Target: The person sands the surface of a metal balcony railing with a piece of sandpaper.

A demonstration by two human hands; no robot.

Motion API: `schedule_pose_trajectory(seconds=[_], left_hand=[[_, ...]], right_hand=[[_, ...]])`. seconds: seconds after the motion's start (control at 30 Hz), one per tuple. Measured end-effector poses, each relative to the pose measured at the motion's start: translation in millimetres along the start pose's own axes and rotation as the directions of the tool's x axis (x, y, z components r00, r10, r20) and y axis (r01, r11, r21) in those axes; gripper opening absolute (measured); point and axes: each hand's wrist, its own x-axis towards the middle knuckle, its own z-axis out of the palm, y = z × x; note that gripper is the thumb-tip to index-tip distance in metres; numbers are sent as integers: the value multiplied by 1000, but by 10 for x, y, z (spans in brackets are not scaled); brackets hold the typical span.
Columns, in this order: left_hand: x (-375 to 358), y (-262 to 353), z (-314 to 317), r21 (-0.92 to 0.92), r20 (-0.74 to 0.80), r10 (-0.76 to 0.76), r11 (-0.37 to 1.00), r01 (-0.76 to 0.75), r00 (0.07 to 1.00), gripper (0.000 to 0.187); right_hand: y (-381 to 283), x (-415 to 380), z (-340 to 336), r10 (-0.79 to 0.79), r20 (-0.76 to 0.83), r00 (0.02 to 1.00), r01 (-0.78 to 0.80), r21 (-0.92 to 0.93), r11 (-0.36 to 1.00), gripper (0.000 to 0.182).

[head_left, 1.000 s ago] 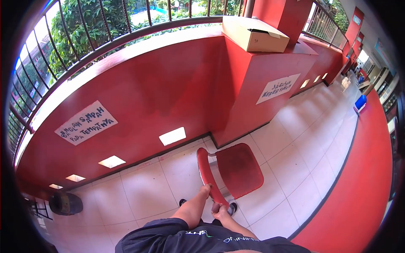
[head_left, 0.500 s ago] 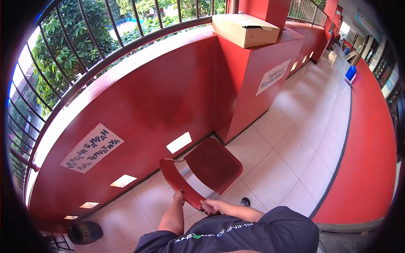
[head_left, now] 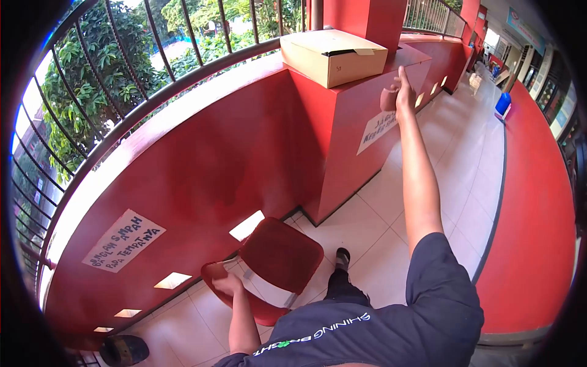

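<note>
A red chair point(head_left: 282, 255) with a padded seat and a curved backrest stands close to the red wall. My left hand point(head_left: 227, 283) is on top of its backrest, fingers over the edge. Out in front, my right arm is stretched toward a tan cardboard box point(head_left: 333, 58) on the wall's corner ledge. My right hand point(head_left: 398, 98) is raised just right of the box, thumb up and fingers apart, holding nothing; it appears separate from the box. The box is closed, with a dark gap near one flap.
A curved red wall point(head_left: 214, 171) with metal railing point(head_left: 202, 66) runs along the left. Paper signs point(head_left: 125, 241) are stuck on it. The tiled floor point(head_left: 367, 226) extends to the right, bordered by a red ledge point(head_left: 532, 214). A dark round object point(head_left: 125, 350) stands at lower left.
My right hand has let go of the chair's backrest and swung up and forward beside the box. My left hand has shifted left along the backrest. One foot has stepped forward beside the chair.
</note>
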Motion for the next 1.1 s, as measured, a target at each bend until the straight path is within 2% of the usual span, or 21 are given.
schedule_pose_trajectory(seconds=[0.03,0.07,0.1,0.13,0.2,0.23,0.27,0.3,0.33,0.4,0.43,0.47,0.57,0.6,0.67,0.73,0.83,0.9,0.97,1.07,1.1], left_hand=[[-143,680,64,-234,151,123,968,-85,981,58],[-296,1382,217,-382,169,224,912,-146,960,57],[-570,2276,89,-602,183,358,777,-184,916,50],[-815,3138,-88,-721,260,462,677,-148,848,42],[-1183,4491,-141,-795,373,629,596,-114,682,45],[-1289,5043,66,-850,274,731,488,-199,624,56],[-1445,5617,9,-779,502,675,624,-57,540,75],[-1511,6032,80,-771,501,704,627,-109,503,84],[-1614,6338,163,-766,503,732,624,-154,460,94],[-1818,6672,279,-812,396,785,541,-217,476,102],[-1820,6706,225,-758,539,713,643,-111,447,96],[-1996,6709,44,-740,573,673,670,-59,468,91],[-2561,6512,-313,-858,332,811,472,-204,482,82],[-2723,6457,-432,-813,360,803,519,-263,474,80],[-3003,6364,-624,-816,325,829,489,-308,454,78],[-3165,6307,-665,-863,249,865,402,-305,436,79],[-3347,6181,-605,-883,232,914,342,-322,333,82],[-3556,6288,-572,-898,300,917,364,-246,263,83],[-3795,6511,-452,-912,328,929,359,-199,173,83],[-4324,6953,18,-942,174,982,189,-278,76,81],[-4516,7186,112,-939,260,964,264,-221,45,80]], right_hand=[[-128,265,65,-5,9,1000,5,7,1000,86],[-252,514,185,-31,22,999,31,-21,999,94],[-358,729,288,-58,37,998,60,-47,997,102],[-438,902,351,-14,172,985,23,-56,998,109],[-278,1331,577,-86,249,965,112,-91,990,111],[-152,1540,623,57,363,930,-20,-105,994,111],[-73,1529,677,-19,277,961,77,-200,977,102],[-16,1528,700,-15,256,966,39,-90,995,89],[108,1573,723,-87,191,978,104,-79,991,80],[42,1433,618,-107,181,978,123,-82,989,69],[63,1387,535,-125,152,981,142,-107,984,65],[54,1310,415,-102,108,989,118,-154,981,64],[-17,1106,-123,-82,134,988,73,73,995,56],[-67,1048,-301,-26,141,990,6,136,991,53],[-20,1038,-548,23,156,987,-59,235,970,52],[11,1002,-807,15,136,991,-44,218,975,50],[-176,893,-1195,-6,126,992,-21,215,976,46],[-120,966,-1458,-33,51,998,21,224,974,45],[-52,1125,-1768,-24,-42,999,33,225,974,44],[-10,1624,-2178,-17,-171,985,63,264,962,44],[36,1884,-2317,-40,-200,979,90,245,965,44]])
